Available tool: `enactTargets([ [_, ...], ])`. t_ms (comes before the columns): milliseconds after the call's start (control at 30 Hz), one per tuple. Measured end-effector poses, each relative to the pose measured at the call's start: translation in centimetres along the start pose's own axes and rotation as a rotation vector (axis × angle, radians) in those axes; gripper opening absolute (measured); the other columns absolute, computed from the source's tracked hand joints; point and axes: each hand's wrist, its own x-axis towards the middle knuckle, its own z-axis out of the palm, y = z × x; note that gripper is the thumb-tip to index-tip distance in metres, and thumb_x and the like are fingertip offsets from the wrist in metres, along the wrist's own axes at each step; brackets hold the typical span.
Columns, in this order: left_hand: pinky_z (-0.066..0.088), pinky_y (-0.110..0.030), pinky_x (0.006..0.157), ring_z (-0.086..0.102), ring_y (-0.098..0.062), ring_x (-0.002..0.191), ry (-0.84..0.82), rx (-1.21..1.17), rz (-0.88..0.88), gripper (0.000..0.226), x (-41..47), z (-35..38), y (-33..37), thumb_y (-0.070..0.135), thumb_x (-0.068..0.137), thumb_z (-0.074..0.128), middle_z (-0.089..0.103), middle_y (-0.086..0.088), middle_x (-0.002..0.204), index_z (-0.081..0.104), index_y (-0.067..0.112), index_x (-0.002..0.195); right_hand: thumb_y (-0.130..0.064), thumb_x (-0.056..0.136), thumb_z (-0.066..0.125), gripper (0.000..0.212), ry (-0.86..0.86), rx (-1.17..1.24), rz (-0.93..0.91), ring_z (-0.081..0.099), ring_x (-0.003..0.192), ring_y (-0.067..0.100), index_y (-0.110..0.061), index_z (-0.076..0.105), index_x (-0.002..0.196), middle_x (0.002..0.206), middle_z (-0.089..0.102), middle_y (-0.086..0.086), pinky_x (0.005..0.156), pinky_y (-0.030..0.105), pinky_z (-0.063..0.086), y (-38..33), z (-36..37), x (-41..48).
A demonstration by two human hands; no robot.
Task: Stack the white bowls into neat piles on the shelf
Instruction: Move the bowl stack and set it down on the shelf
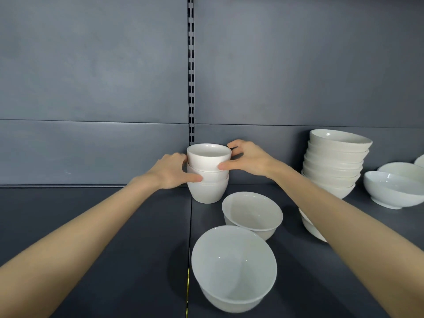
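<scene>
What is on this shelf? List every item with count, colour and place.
small pile: three nested deep bowls, white, back centre of the shelf
tall pile: one stack of wide bowls, white, back right
loose deep bowls: two, white, one mid-shelf, one nearest the front
loose wide bowls: three, white, far right, the last cut off by the frame edge
hidden bowls: count unclear, white, behind the right forearm
shelf: one, dark grey, under everything
back panel: grey-blue, behind the shelf
slotted upright: one, dark, centre of the panel
left hand: grips the small pile's left side
right hand: pinches the small pile's top bowl
</scene>
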Motion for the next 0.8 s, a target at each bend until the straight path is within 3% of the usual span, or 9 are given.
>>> enactTargets([
  [200, 0.045, -0.041, 0.091, 0.052, -0.033, 0.112, 0.098, 0.284, 0.082, 0.042, -2.1, -3.0, 2.1, 0.045, 0.085, 0.061, 0.061, -0.006, 0.12, 0.059, 0.018, 0.117, -0.033, 0.081, 0.074, 0.061, 0.036, -0.239, -0.075, 0.049, 0.125, 0.021, -0.014, 0.05, 0.134, 0.135, 0.052, 0.007, 0.097, 0.027, 0.038, -1.0, -2.2, -1.4],
  [433, 0.046, -0.042, 0.09, 0.052, -0.034, 0.113, 0.237, 0.424, 0.188, 0.039, -6.6, -4.8, 7.4, 0.038, 0.09, 0.057, 0.056, -0.008, 0.125, 0.056, 0.016, 0.121, -0.033, 0.089, 0.065, 0.053, 0.084, -0.432, -0.197, 0.04, 0.131, 0.023, -0.015, 0.048, 0.135, 0.139, 0.048, 0.007, 0.106, 0.037, 0.037, -2.1, -5.6, -6.3],
  [633, 0.046, -0.044, 0.092, 0.055, -0.03, 0.113, 0.369, 0.249, 0.173, 0.043, -13.7, -2.3, 10.6, 0.04, 0.09, 0.059, 0.056, -0.001, 0.127, 0.055, 0.021, 0.128, -0.032, 0.091, 0.062, 0.05, 0.061, -0.451, -0.281, 0.04, 0.132, 0.023, -0.016, 0.048, 0.136, 0.142, 0.045, 0.002, 0.108, 0.038, 0.034, -0.8, -6.3, -13.4],
  [800, 0.046, -0.038, 0.095, 0.058, -0.02, 0.11, 0.417, -0.011, 0.113, 0.046, -20.2, 2.3, 10.7, 0.039, 0.083, 0.068, 0.06, 0.0, 0.123, 0.061, 0.017, 0.123, -0.031, 0.089, 0.063, 0.04, -0.014, -0.311, -0.323, 0.05, 0.119, 0.021, -0.018, 0.057, 0.127, 0.131, 0.054, -0.001, 0.101, 0.04, 0.042, 1.6, -4.0, -18.5],
])
